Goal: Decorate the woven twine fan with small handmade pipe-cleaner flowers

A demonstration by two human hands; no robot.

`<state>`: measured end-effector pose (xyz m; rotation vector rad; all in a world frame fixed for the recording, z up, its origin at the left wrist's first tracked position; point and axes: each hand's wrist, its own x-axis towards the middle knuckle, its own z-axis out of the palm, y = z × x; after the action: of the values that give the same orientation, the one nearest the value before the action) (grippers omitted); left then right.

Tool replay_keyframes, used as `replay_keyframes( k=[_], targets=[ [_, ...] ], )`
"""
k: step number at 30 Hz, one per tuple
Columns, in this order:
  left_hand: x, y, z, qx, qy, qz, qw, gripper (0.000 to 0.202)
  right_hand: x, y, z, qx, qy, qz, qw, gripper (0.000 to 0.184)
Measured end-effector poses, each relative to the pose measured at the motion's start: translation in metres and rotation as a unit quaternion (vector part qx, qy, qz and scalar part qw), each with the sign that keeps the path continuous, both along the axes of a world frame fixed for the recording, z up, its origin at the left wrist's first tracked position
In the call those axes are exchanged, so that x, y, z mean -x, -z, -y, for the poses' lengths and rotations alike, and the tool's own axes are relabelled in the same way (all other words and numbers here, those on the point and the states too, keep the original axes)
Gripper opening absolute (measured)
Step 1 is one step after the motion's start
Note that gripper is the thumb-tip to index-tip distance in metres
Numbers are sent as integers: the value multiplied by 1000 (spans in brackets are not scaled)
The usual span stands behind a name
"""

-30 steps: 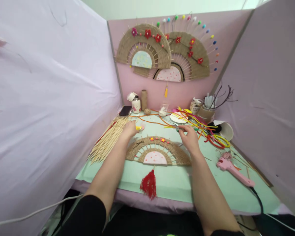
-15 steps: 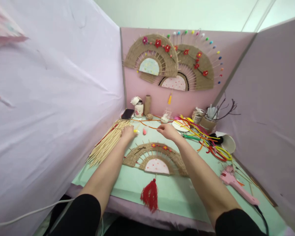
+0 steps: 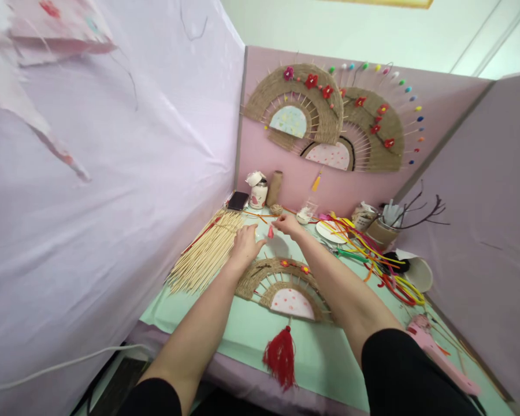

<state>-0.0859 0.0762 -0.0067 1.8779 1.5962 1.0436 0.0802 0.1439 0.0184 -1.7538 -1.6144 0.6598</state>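
My left hand [image 3: 245, 245] lies low over the table by the bamboo sticks [image 3: 205, 251], thumb apart from the fingers. Something small and pale, too blurred to name, shows beside its fingertips. My right hand [image 3: 288, 225] is closed in a pinch at the top of a small pink piece with a clear end [image 3: 271, 231]. Just in front of both hands lies a twine-wound half-round fan [image 3: 255, 280] with small flowers, a dotted pale centre and a red tassel [image 3: 281, 357]. My right forearm covers part of its right side.
Two larger twine fans [image 3: 264, 104] hang on the pink back panel. A phone [image 3: 238, 201], a jar [image 3: 259, 195] and a twine cone [image 3: 275, 188] stand behind. To the right are colourful pipe cleaners [image 3: 398, 286], a pot with twigs [image 3: 381, 231] and a pink glue gun [image 3: 442, 358].
My right hand has moved left, from the orange strip to the pink piece. My left hand has shifted slightly, and the yellow thing by it no longer shows. The view has turned left.
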Motion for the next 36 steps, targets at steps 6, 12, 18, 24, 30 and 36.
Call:
replay_keyframes(
  k=[6, 12, 18, 24, 30, 36],
  targets=[
    [-27, -12, 17, 185, 111, 527, 822, 47, -11, -10, 76, -165, -45, -243, 955, 30],
    [-37, -11, 30, 152, 169, 588, 776, 34, -15, 1, 139, -315, -4, -139, 939, 19],
    [-39, -8, 27, 212, 124, 603, 759, 16, -16, 11, 146, -382, 22, -64, 922, 16],
    [-36, -7, 24, 213, 125, 588, 770, 12, -22, 13, 147, -273, -14, -148, 951, 18],
    [-33, -6, 26, 161, 213, 514, 815, 30, -32, 8, 146, -187, -53, -186, 963, 27],
    [-31, -8, 30, 187, 269, 429, 842, 38, -35, 10, 146, -106, -103, -321, 935, 35]
  ],
)
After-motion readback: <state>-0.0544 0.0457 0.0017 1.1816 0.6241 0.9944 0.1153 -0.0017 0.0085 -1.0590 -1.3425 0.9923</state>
